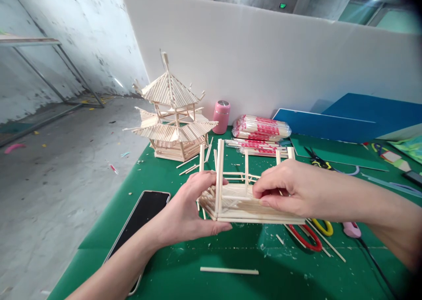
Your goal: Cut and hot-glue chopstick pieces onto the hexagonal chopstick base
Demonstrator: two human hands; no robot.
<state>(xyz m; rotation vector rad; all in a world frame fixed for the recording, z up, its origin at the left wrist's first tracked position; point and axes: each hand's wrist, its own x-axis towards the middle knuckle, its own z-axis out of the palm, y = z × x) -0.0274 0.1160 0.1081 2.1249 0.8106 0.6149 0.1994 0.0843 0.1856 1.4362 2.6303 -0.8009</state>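
A partly built pavilion model [263,216] of pale wooden sticks, with a hexagon-like floor, upright posts and low rails, is held just above the table. My left hand [194,207] grips its near left corner, thumb below the floor and fingers around the post. A short wooden stick [235,198] lies level between the front posts, its right end at the pinched fingertips of my right hand [283,190]. That hand hides the model's right side. One loose stick [229,271] rests on the table in front of the model.
A finished-looking two-tiered stick pagoda [178,128] stands behind, beside a pink flask [222,116] and plastic-wrapped stick bundles [260,129]. Red-handled scissors [310,243], a pink glue gun [352,229] and black pliers [318,160] lie right. A phone [141,221] lies left on the green table [178,282].
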